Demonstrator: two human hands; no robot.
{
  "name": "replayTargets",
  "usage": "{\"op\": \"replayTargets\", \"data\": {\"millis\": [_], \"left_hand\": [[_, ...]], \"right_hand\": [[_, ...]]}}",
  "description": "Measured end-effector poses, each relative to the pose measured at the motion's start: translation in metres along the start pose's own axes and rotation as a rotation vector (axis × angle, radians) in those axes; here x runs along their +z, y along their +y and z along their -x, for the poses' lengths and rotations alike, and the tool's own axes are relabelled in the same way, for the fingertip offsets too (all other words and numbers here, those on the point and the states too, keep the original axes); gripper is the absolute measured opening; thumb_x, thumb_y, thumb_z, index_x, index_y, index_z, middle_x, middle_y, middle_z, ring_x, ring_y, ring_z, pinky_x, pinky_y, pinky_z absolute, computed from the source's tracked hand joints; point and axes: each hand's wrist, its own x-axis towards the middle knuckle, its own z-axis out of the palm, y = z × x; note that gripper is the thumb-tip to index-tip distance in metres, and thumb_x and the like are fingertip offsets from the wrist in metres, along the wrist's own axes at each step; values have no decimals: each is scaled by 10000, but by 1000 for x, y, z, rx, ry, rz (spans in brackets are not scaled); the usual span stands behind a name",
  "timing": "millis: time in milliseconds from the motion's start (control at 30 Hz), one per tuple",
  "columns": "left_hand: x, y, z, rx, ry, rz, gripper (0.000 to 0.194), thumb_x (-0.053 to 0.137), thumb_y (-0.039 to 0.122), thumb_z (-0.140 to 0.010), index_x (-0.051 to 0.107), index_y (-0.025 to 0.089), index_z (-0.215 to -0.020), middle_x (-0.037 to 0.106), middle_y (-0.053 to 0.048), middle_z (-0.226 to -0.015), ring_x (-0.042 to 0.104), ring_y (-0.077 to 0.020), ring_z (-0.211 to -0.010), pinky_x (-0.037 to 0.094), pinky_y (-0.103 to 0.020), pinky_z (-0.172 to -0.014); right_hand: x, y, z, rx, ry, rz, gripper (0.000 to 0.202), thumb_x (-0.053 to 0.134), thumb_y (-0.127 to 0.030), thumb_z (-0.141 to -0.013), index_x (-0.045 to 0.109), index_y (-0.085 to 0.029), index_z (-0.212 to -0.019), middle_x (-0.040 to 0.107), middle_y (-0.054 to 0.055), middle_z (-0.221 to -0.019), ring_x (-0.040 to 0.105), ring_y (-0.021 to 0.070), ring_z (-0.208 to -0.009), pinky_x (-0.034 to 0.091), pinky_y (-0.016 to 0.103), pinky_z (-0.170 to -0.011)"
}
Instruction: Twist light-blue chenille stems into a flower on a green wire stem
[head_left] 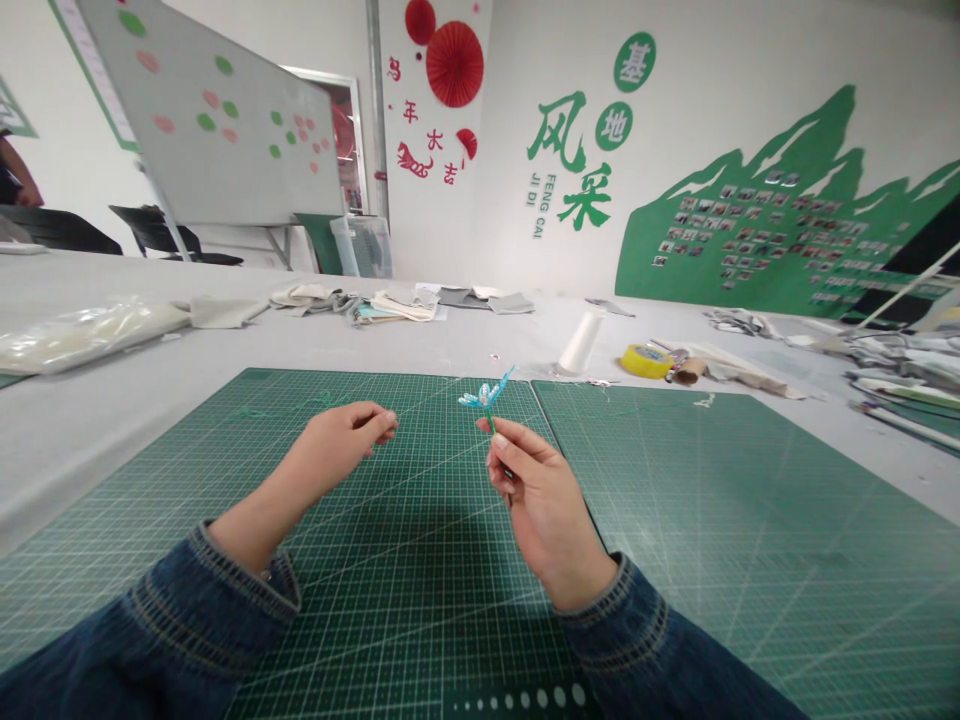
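Observation:
My right hand (536, 490) is closed around the thin green stem of a small blue-and-white flower (486, 395), which looks beaded. The bloom stands upright above my fingertips, with one blue petal reaching up to the right. To the left of it, and apart from it, hovers my left hand (341, 445), its fingers curled and the thumb pressed to them. Whatever may be pinched there is too small to make out. Both hands are over a green gridded cutting mat (420, 580).
A second cutting mat (720, 500) adjoins on the right. Beyond it stand a white thread cone (581, 342) and a yellow tape roll (646, 361). Fabric scraps (401, 303) lie along the back, a plastic-wrapped bundle (90, 335) at left. Green thread (259, 411) trails on the mat.

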Motion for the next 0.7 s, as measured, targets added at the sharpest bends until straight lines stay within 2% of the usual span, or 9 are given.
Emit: {"op": "replayTargets", "data": {"millis": [100,167,200,267,333,400,500,600,700], "left_hand": [[-6,0,-2,86,77,-402,304,674,480,-786,692,239,-601,670,-65,-623,605,-290,-737,414,-336,-669],[-5,3,0,206,156,-517,255,655,435,-811,714,236,-664,703,-91,-731,596,-325,-861,405,-370,-764],[-2,6,2,259,164,-503,201,647,395,-822,733,237,-733,721,-94,-814,588,-328,-919,400,-381,-811],[7,13,9,301,83,-354,160,610,307,-847,744,248,-911,730,-76,-978,587,-298,-973,401,-383,-876],[20,18,19,238,-53,-88,222,563,262,-874,703,249,-1046,709,-55,-1084,612,-253,-969,439,-369,-881],[34,23,30,214,-164,222,263,566,200,-857,666,227,-1099,686,-59,-1158,595,-241,-1111,433,-370,-983],[50,26,43,114,-262,557,318,575,161,-841,632,219,-1148,666,-66,-1216,592,-231,-1171,419,-394,-1049],[58,25,49,46,-304,677,332,593,154,-830,639,221,-1152,659,-69,-1248,581,-239,-1202,416,-405,-1060],[61,23,49,24,-319,666,302,628,188,-831,658,220,-1130,677,-70,-1201,584,-242,-1180,444,-394,-1013]], "right_hand": [[0,0,0,5,10,-3,168,761,-250,-719,789,-217,-881,632,14,-726,424,125,-620,275,282,-541],[0,-1,0,9,10,0,166,763,-247,-713,788,-214,-874,652,20,-764,425,120,-617,277,280,-540],[1,-1,0,10,7,3,161,763,-243,-710,787,-213,-867,662,23,-786,425,116,-617,276,279,-539],[3,0,1,13,2,12,151,761,-235,-709,786,-211,-856,667,22,-798,426,111,-615,275,276,-539],[5,1,1,20,-10,23,154,761,-236,-711,785,-210,-860,652,11,-760,425,109,-608,276,275,-539],[7,5,2,34,-27,41,165,762,-251,-713,784,-206,-870,628,1,-703,423,109,-594,279,276,-540],[8,11,4,56,-42,58,196,776,-278,-701,785,-201,-882,602,-8,-644,439,111,-584,293,275,-549],[8,15,5,71,-58,58,219,780,-286,-699,788,-207,-903,603,-4,-643,459,118,-595,306,274,-553],[9,15,6,64,-89,64,218,762,-280,-720,794,-221,-927,631,7,-687,439,116,-593,297,275,-542]]}}
